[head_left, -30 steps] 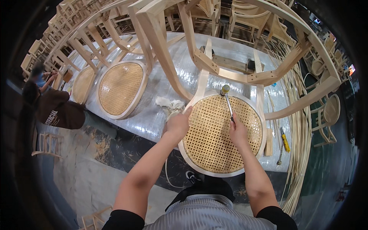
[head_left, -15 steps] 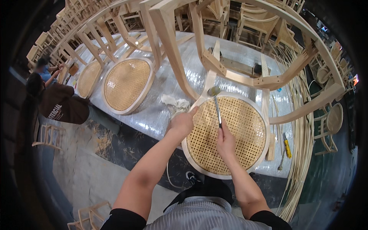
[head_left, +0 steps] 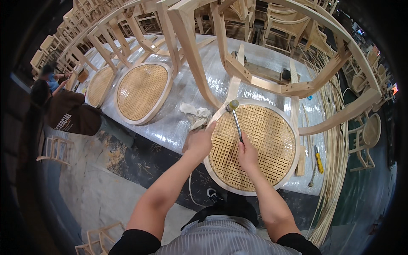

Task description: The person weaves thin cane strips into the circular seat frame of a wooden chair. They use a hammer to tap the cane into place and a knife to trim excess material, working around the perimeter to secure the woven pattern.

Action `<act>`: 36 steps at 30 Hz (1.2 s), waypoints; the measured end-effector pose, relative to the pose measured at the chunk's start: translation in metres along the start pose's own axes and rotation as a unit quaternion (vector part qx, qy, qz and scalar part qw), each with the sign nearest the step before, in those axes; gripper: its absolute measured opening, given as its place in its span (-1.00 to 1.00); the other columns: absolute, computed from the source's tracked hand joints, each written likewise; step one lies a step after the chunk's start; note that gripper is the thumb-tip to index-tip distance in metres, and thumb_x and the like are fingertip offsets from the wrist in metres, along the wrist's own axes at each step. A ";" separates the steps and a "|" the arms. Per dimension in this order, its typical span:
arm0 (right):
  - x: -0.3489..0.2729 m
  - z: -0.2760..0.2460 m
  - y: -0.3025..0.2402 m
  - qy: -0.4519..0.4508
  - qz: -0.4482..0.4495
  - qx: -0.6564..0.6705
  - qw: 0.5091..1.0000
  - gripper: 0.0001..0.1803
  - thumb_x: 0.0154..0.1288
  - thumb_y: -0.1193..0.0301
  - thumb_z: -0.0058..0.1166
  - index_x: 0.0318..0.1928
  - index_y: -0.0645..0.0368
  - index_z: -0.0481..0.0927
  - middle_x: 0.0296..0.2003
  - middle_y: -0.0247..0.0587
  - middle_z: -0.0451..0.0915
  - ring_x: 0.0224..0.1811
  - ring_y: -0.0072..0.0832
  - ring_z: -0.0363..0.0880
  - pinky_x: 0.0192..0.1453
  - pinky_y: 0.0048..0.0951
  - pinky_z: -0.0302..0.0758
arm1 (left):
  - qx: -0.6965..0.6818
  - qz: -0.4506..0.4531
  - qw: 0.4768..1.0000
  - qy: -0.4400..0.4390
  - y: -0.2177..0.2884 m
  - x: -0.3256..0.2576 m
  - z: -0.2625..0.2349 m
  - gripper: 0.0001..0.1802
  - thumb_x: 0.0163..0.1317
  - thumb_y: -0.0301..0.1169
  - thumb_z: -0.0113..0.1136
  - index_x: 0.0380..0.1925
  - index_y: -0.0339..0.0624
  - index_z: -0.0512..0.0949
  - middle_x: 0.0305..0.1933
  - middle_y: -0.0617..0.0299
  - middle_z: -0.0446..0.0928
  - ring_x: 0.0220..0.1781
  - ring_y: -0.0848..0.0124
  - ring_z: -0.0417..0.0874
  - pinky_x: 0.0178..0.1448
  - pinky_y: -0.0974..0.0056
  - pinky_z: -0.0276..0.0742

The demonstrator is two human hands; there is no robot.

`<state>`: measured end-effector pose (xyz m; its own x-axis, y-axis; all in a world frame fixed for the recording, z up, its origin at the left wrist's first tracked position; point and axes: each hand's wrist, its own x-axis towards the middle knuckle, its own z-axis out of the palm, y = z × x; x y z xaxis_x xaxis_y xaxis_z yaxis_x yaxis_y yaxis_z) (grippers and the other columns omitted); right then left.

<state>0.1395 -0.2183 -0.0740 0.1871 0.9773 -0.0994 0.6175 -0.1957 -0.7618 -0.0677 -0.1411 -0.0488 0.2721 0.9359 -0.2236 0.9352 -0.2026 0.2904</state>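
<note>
A chair with a round cane seat [head_left: 255, 144] in a pale wood rim lies on the table before me. My right hand [head_left: 247, 154] is closed round the handle of a mallet [head_left: 232, 106] with a metal shaft and a yellowish head. That head is at the far left part of the rim, by a chair leg. My left hand [head_left: 199, 142] grips the seat's left edge, one digit laid on the rim; its other fingers are mostly hidden. A crumpled white cloth [head_left: 196, 115] lies just beyond it.
The table [head_left: 170, 134] has a shiny plastic cover. Another cane-seated chair [head_left: 142, 93] lies to the left. At right are a yellow-handled tool [head_left: 318, 162] and long cane strips [head_left: 333, 170]. A person in a brown top [head_left: 70, 112] stands at far left. Chair frames crowd the back.
The mallet head has shifted slightly left and is sharper now. My right hand has moved a little left with it. My left hand stays at the rim, a touch lower.
</note>
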 end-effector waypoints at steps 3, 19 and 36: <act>-0.013 -0.002 -0.026 0.032 -0.033 0.083 0.995 -0.43 0.69 0.38 -0.04 0.62 0.05 0.35 -0.31 0.10 0.73 -0.36 -0.18 0.72 -0.13 -0.17 0.61 | 0.025 -0.003 0.999 0.036 -0.023 -0.021 0.009 -0.07 0.29 -0.56 0.10 0.69 0.16 0.18 0.01 -0.30 0.69 0.18 -0.24 0.67 0.34 -0.11 0.56; -0.019 0.030 -0.004 0.118 -0.137 0.052 0.982 -0.42 0.66 0.39 0.03 0.61 0.04 0.37 -0.41 0.13 0.66 -0.39 -0.08 0.71 -0.21 -0.13 0.59 | -0.041 -0.007 0.999 0.025 -0.010 -0.012 0.001 -0.16 0.30 -0.54 0.09 0.62 0.17 0.33 -0.02 -0.32 0.70 0.14 -0.26 0.66 0.25 -0.13 0.61; -0.029 0.020 -0.003 0.124 -0.160 0.062 0.977 -0.44 0.65 0.49 -0.01 0.58 0.15 0.39 -0.11 0.17 0.78 -0.21 -0.15 0.81 -0.07 -0.19 0.64 | -0.088 -0.018 0.995 0.049 -0.017 -0.041 0.040 -0.24 0.46 -0.36 0.12 0.66 0.13 0.25 -0.12 -0.28 0.72 -0.10 -0.25 0.76 0.03 -0.16 0.63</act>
<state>0.1165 -0.2445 -0.0817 0.1890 0.9341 0.3029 0.5806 0.1424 -0.8016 -0.0855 -0.1877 -0.0817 0.2077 0.9671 -0.1469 0.8877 -0.1233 0.4436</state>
